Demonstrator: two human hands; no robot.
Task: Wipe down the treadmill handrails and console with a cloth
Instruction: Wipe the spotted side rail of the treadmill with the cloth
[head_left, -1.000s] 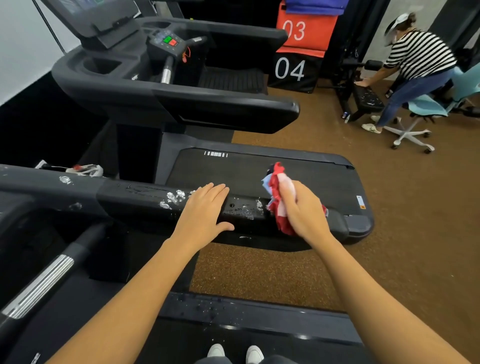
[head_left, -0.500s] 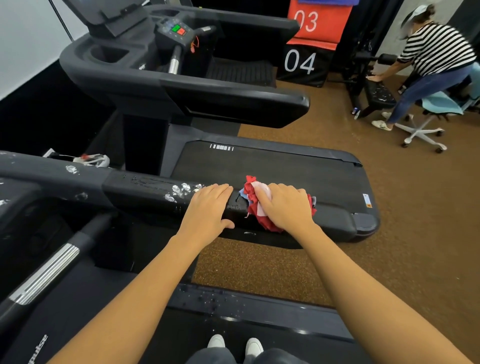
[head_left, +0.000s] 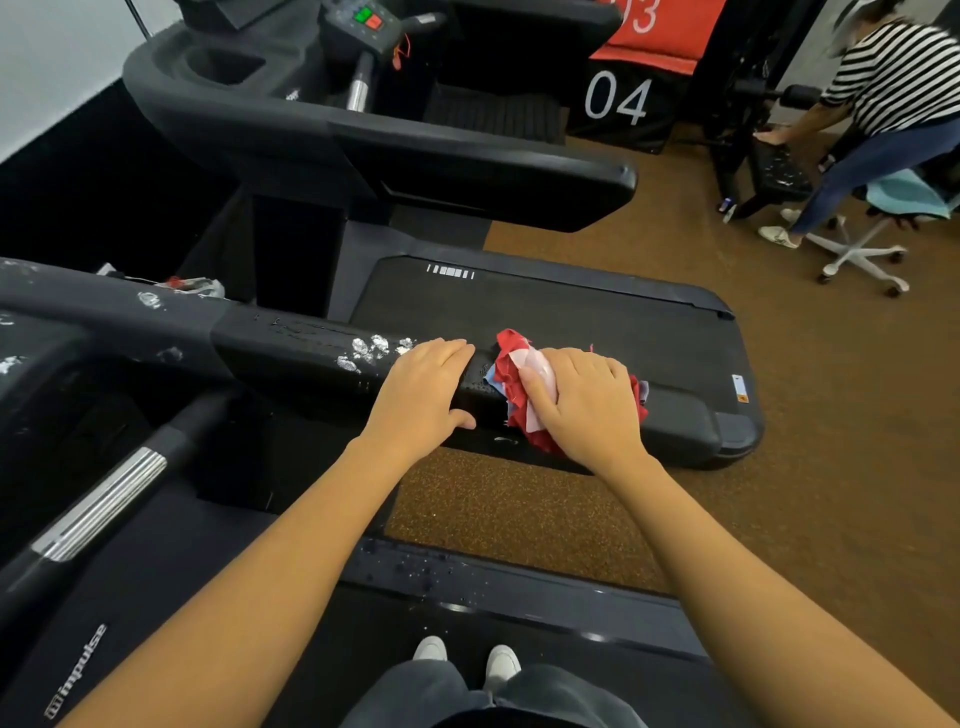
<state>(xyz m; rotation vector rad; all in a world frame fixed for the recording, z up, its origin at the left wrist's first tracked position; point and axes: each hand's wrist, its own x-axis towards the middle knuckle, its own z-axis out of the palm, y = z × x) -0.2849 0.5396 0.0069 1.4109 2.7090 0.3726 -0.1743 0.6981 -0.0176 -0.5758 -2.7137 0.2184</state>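
Note:
A black treadmill handrail (head_left: 291, 353) runs left to right across the middle of the head view, spotted with white foam (head_left: 366, 351) just left of my hands. My right hand (head_left: 587, 405) presses a bunched red, pink and blue cloth (head_left: 511, 376) onto the rail's right part. My left hand (head_left: 423, 392) lies flat on the rail right beside the cloth, fingers over the top and thumb on the near side. More white spots mark the rail's far left end (head_left: 148, 300) and the console edge (head_left: 10, 364).
A second treadmill (head_left: 467, 171) stands beyond, its belt (head_left: 571, 317) behind the rail. A silver grip bar (head_left: 98, 506) angles at lower left. At the right, a person in a striped shirt (head_left: 893, 73) bends over equipment next to a wheeled chair (head_left: 862, 254). Brown floor lies between.
My right hand has slid the cloth leftward along the rail toward my left hand and pressed it down flat. The left hand has stayed on the rail.

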